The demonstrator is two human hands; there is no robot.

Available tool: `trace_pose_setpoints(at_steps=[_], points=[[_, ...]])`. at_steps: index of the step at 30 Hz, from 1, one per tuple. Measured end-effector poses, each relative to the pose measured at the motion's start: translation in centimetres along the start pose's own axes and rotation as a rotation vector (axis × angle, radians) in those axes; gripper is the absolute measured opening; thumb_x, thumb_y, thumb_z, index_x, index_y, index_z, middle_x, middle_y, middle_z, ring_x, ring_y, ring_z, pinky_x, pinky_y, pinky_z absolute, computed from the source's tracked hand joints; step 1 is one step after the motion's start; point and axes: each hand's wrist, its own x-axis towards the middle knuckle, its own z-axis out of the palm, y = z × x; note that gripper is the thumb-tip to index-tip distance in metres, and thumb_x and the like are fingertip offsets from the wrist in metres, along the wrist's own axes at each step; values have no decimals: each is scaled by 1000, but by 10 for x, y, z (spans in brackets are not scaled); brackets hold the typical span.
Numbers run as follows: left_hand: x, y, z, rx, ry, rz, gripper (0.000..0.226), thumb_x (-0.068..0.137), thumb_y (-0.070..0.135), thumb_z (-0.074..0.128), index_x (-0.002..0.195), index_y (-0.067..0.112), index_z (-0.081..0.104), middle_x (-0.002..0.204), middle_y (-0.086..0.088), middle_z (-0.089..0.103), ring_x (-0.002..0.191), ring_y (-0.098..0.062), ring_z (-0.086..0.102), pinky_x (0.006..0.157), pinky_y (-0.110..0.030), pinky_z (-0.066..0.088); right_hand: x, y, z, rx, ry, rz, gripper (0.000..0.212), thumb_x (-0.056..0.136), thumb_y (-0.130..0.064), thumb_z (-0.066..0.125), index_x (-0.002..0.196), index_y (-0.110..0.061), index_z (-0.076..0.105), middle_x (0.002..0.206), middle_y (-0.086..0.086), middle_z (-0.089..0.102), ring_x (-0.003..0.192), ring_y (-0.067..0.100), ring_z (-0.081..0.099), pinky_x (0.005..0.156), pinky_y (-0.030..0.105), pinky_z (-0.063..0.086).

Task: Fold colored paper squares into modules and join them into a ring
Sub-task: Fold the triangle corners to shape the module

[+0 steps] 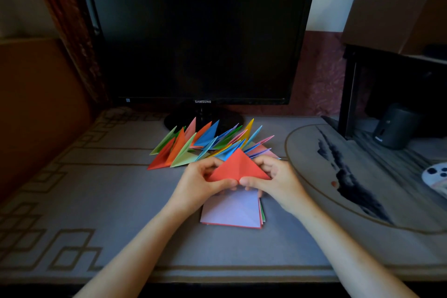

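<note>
A red paper [238,167] folded into a triangle, point up, is held above the desk. My left hand [203,182] pinches its lower left part, and my right hand [273,180] pinches its lower right part; both thumbs meet at the bottom edge. Under my hands lies a small stack of paper squares [233,210] with a pale lilac sheet on top. Behind them stands a row of several folded triangular modules [205,144] in red, orange, green, blue, pink and yellow.
A dark monitor [198,36] on its stand fills the back of the grey patterned desk mat [96,201]. A round mat [362,176] lies to the right, with a black speaker [394,126] and a dark shelf behind it.
</note>
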Motion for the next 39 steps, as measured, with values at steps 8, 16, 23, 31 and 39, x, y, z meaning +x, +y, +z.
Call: trace_pose_setpoints(at_steps=[8,16,23,31,39], points=[[1,1,-3,38,147,-7,21,65,9,81,74,9,63,65,-5,70,56,-16,67,54,-27,54,3,-2,-4,-6,91,-22,21,69,5,75,76,-10,61,58,1,65,48,13,57,42,20,40],[2,6,-6,-218,107,8,18,81,-3,62,96,7,64,71,-5,73,69,-16,72,68,-22,57,3,-2,-7,56,124,-6,18,73,6,72,83,-3,60,57,0,66,46,11,55,43,20,41],[0,7,-2,-255,37,-63,52,66,16,73,115,11,57,87,-13,73,81,-21,70,74,-29,57,2,-5,-3,147,138,-33,14,77,5,68,88,0,60,60,2,67,48,13,57,48,22,46],[3,5,2,-121,93,-30,8,74,5,75,78,0,69,75,-8,73,66,-13,66,62,-19,51,3,-2,9,120,31,3,21,75,6,70,90,-1,59,64,6,68,52,17,61,51,27,51],[4,3,1,-140,248,58,18,73,2,75,84,-7,64,76,-13,72,68,-13,68,66,-17,51,3,-2,7,34,19,-18,28,76,2,71,95,-13,57,68,10,70,52,20,60,50,27,49]])
